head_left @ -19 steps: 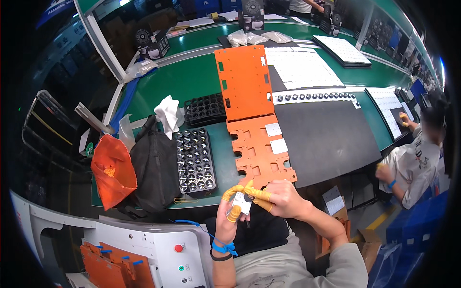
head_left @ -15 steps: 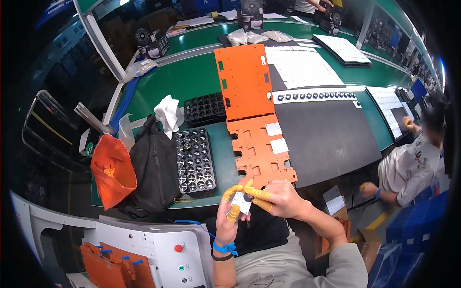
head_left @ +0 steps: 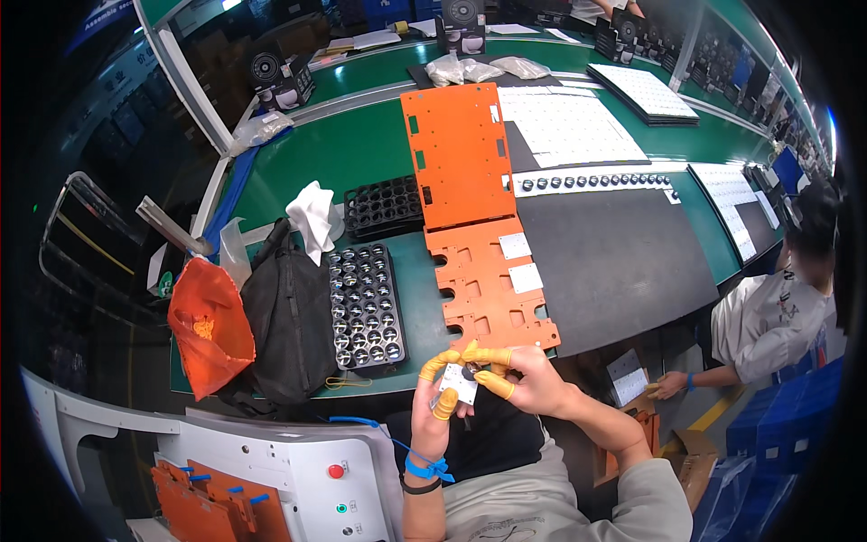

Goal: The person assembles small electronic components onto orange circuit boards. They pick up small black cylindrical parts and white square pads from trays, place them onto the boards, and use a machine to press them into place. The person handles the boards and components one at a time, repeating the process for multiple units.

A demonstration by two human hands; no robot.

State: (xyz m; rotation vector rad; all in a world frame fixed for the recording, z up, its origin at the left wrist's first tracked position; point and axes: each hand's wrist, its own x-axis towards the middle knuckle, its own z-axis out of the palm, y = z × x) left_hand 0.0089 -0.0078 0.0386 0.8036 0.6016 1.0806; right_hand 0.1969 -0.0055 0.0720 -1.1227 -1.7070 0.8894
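Close to my body, in front of the table edge, my left hand [head_left: 428, 417] grips a small white square plate [head_left: 458, 387] between yellow-covered fingers. A dark round part [head_left: 470, 371] sits at the plate's upper right corner. My right hand [head_left: 533, 381], also with yellow finger covers, pinches that dark part against the plate. Just beyond my hands lies an orange fixture [head_left: 488, 307] with its perforated panel [head_left: 459, 154] folded back. Two white square plates [head_left: 515, 246] rest along the fixture's right side.
Left of the fixture stands a black tray [head_left: 403, 316] of shiny round parts, with another black tray [head_left: 384, 200] behind. A black bag [head_left: 284, 316] and an orange bag [head_left: 203, 339] flank them. A dark mat [head_left: 623, 271] lies right, near a co-worker [head_left: 768, 312].
My right-hand fingers have shifted slightly on the dark part, and the plate has moved a little right and down. The co-worker's far hand has lowered from the table.
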